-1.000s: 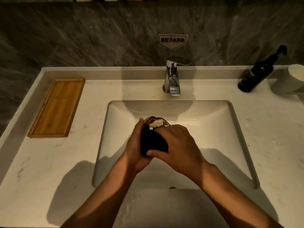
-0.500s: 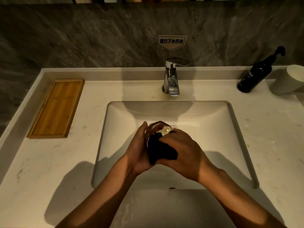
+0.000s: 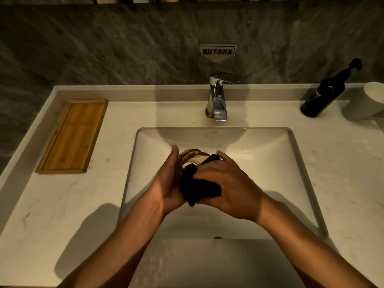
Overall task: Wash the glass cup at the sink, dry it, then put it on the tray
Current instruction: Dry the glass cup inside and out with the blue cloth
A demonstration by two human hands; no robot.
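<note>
Over the white sink basin (image 3: pixel 270 163) I hold the glass cup (image 3: pixel 190 156), tilted with its rim pointing away from me. My left hand (image 3: pixel 166 183) wraps its left side. My right hand (image 3: pixel 228 188) presses a dark cloth (image 3: pixel 198 188) against the cup's near side, hiding most of the glass. The wooden tray (image 3: pixel 70 136) lies on the counter at the far left, with nothing on it.
A chrome faucet (image 3: pixel 217 98) stands behind the basin, with no water running. A black pump bottle (image 3: pixel 324 94) and a white cup (image 3: pixel 367 102) sit at the back right. The pale counter (image 3: pixel 62 204) surrounds the basin.
The cloth has slid lower along the cup, baring more of the rim. Both hands have shifted a little within the basin while turning the glass.
</note>
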